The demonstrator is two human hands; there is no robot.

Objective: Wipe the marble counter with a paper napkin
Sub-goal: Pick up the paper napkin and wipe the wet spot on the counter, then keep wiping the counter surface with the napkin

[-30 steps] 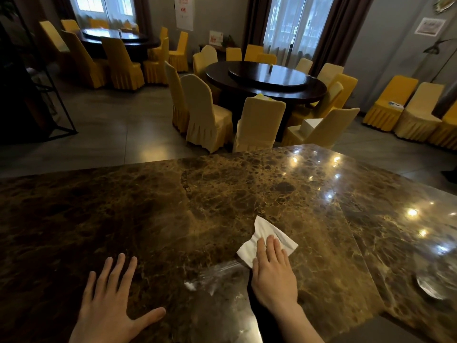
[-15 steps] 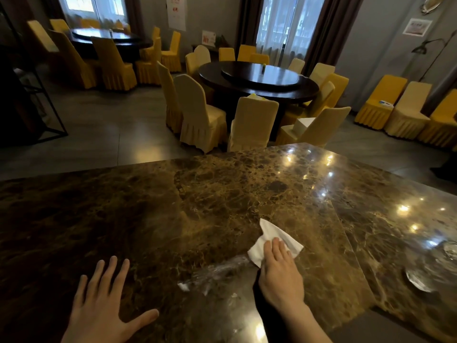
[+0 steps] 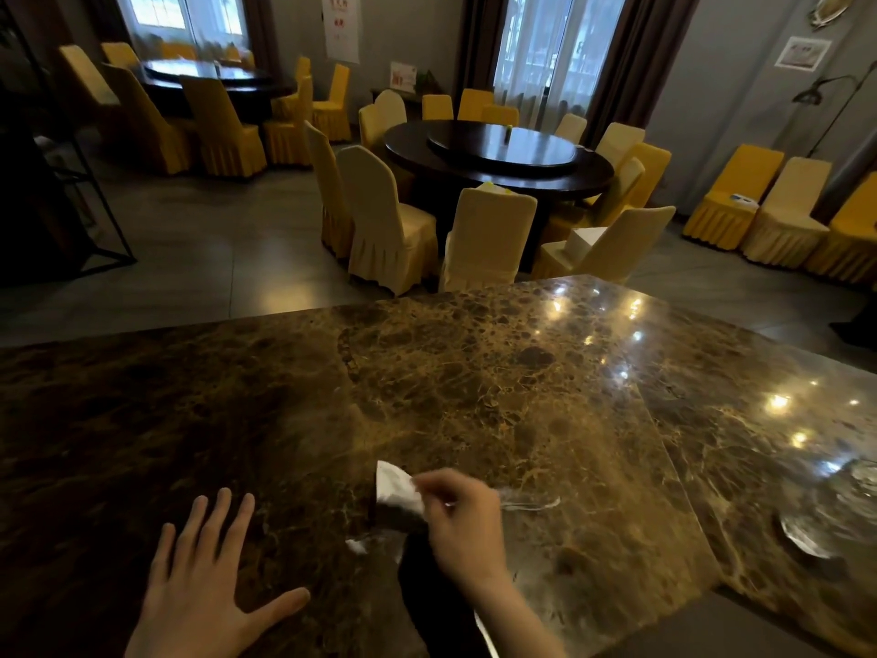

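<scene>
The brown marble counter (image 3: pixel 474 382) fills the lower half of the head view. A white paper napkin (image 3: pixel 396 486) lies pressed on it near the front middle, under the fingers of my right hand (image 3: pixel 462 524), which is blurred with motion. The napkin sticks out to the left of the fingers. A wet streak (image 3: pixel 531 503) shines on the stone just right of that hand. My left hand (image 3: pixel 204 591) rests flat on the counter at the lower left, fingers spread, holding nothing.
A small white scrap (image 3: pixel 356 546) lies on the counter below the napkin. Wet patches (image 3: pixel 807 539) glisten at the counter's right end. Beyond the far edge stand a round dark table (image 3: pixel 498 154) and yellow-covered chairs (image 3: pixel 484 239).
My right hand has swept the napkin to the left, leaving a wet streak on its right. The left hand has stayed flat on the counter.
</scene>
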